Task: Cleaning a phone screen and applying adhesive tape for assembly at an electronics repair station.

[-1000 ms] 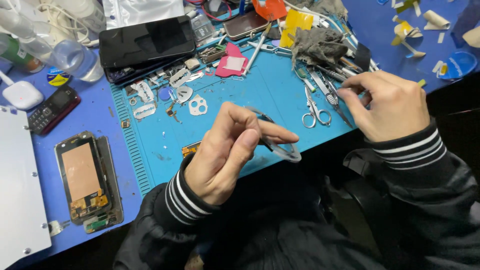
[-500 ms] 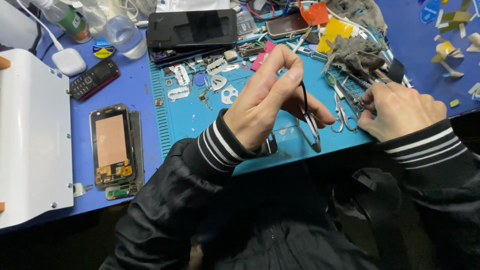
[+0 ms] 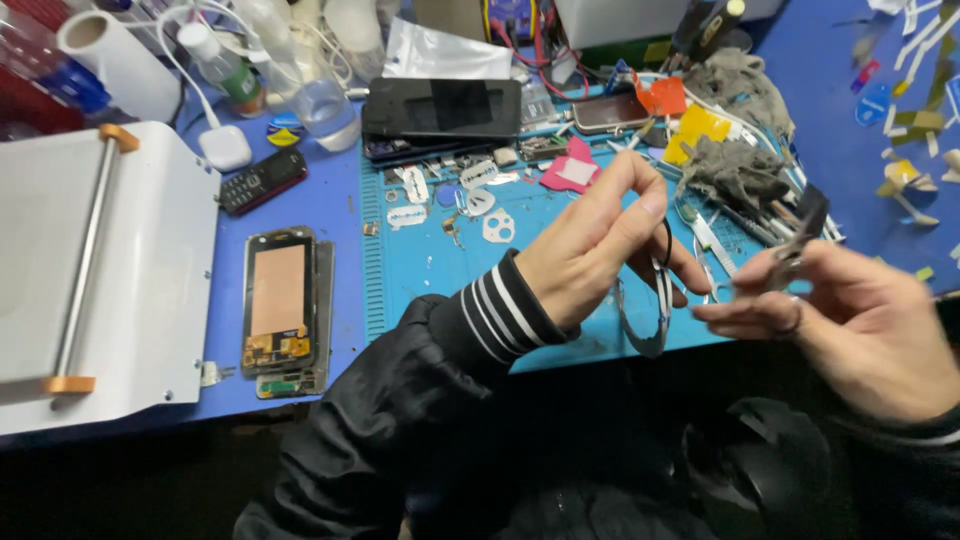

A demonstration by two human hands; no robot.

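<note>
Two hands meet just above the near edge of the blue work mat (image 3: 440,290) on the desk (image 3: 345,215). The left hand (image 3: 590,250) is closed, its thumb and forefinger pinched on a thin, dark, looped strip (image 3: 645,310), perhaps a flex ribbon or a slim frame, which hangs below the fingers and curves round at the bottom. The right hand (image 3: 850,320) is curled shut round a dark slim tool (image 3: 800,235), apparently tweezers, its tip blurred and near the strip. The step in hand looks like working on the held strip with the tool; that would call for a steady pinch and a fine aim. An opened phone (image 3: 278,305) lies well apart to the left.
</note>
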